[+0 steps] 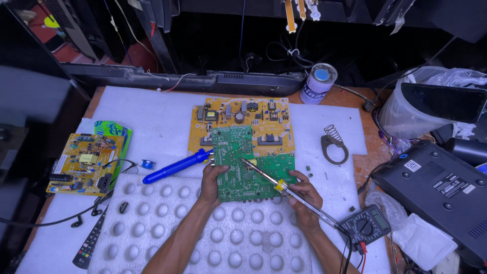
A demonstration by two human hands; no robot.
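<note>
One view, head camera. Green circuit board (243, 170) lies on the desk (152, 116) just ahead of both hands, overlapping a yellow board (264, 119). Left hand (210, 183) pinches the green board's left edge. Right hand (303, 192), fingers closed round a soldering iron (264, 175), is nearer the tip; iron's long axis slants up-left, tip on the board's middle.

Just one head-worn cam here, looking steeply down and forward from pretty close over the white foam-covered workbench (152, 116), with both forearms coming in from the bottom edge and dark clutter filling the far side.
</note>
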